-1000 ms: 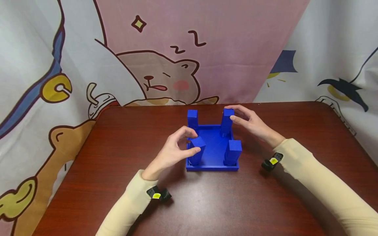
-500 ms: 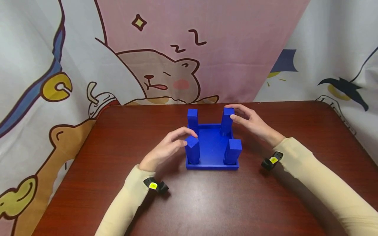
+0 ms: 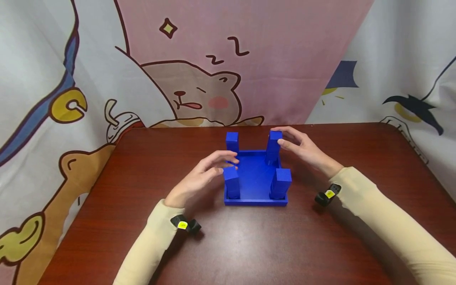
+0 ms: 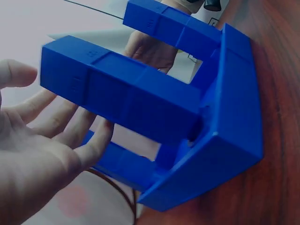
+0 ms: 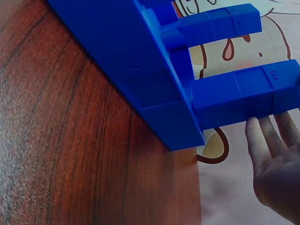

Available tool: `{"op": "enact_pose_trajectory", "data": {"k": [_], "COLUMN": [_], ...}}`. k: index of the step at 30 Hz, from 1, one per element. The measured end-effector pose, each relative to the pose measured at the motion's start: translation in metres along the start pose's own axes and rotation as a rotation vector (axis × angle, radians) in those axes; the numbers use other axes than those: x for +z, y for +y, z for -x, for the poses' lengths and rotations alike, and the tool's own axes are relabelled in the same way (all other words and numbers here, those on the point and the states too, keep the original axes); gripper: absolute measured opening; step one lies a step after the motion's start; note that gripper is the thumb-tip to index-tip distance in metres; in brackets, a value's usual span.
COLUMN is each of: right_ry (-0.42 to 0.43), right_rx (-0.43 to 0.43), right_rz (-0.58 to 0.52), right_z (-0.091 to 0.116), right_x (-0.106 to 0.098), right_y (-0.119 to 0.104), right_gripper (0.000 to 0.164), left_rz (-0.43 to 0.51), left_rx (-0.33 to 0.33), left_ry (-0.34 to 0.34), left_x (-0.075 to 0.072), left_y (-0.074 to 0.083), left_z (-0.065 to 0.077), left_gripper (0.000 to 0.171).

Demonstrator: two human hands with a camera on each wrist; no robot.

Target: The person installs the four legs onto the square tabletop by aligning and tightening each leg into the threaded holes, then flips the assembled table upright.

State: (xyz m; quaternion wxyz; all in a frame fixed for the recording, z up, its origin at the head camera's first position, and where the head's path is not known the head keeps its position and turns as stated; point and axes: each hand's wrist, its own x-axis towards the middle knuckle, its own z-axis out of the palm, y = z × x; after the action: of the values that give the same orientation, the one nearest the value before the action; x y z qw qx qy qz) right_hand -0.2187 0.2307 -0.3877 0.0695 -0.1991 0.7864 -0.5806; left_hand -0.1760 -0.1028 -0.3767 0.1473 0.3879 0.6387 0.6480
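Note:
A blue square tray (image 3: 254,202) with a raised rim stands on the table, a blue post rising at each corner. My left hand (image 3: 199,174) is at the near-left post (image 3: 232,184). In the left wrist view its fingers (image 4: 101,140) lie fairly straight along the post's side, the thumb apart from the post's end. My right hand (image 3: 304,148) holds the top of the far-right post (image 3: 273,148) between thumb and fingers. In the right wrist view, fingertips touch that post's side, which bears small raised marks; the thumb is out of frame.
The near-right post (image 3: 281,184) and far-left post (image 3: 232,142) have no hand on them. Under everything is a brown wooden table (image 3: 256,245). A printed cloth (image 3: 285,59) hangs behind its far edge. Each wrist carries a black camera (image 3: 194,227).
My left hand has loosened its grip on the near-left post and shifted left, its thumb moving off the front. That post has turned and leans differently. My right hand has stayed in place.

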Motion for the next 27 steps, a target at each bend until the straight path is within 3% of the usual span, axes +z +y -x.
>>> {"op": "enact_pose_trajectory", "data": {"k": [3, 9, 14, 20, 24, 27], "right_ry": [-0.002, 0.002, 0.001, -0.003, 0.000, 0.002], "right_rx": [-0.003, -0.011, -0.013, -0.018, -0.024, -0.023], "right_rz": [-0.001, 0.001, -0.001, -0.001, 0.001, 0.004], "right_z": [0.000, -0.001, -0.001, -0.001, -0.001, -0.002], "right_x": [0.000, 0.000, 0.000, 0.000, -0.001, -0.001], "right_y": [0.001, 0.000, -0.002, -0.001, 0.001, 0.001], "right_gripper": [0.044, 0.044, 0.044, 0.044, 0.043, 0.043], "left_rz": [-0.061, -0.168, -0.154, -0.069, 0.102, 0.189], "left_rx": [0.004, -0.078, -0.093, -0.084, -0.118, -0.156], "left_ry": [0.041, 0.096, 0.107, -0.039, -0.158, -0.208], "left_x": [-0.001, 0.005, 0.008, 0.000, -0.004, -0.004], "left_y": [0.006, 0.015, 0.011, 0.003, -0.002, -0.005], "left_z": [0.004, 0.012, 0.010, 0.004, -0.003, -0.008], "left_gripper": [0.037, 0.037, 0.033, 0.030, 0.034, 0.035]}}
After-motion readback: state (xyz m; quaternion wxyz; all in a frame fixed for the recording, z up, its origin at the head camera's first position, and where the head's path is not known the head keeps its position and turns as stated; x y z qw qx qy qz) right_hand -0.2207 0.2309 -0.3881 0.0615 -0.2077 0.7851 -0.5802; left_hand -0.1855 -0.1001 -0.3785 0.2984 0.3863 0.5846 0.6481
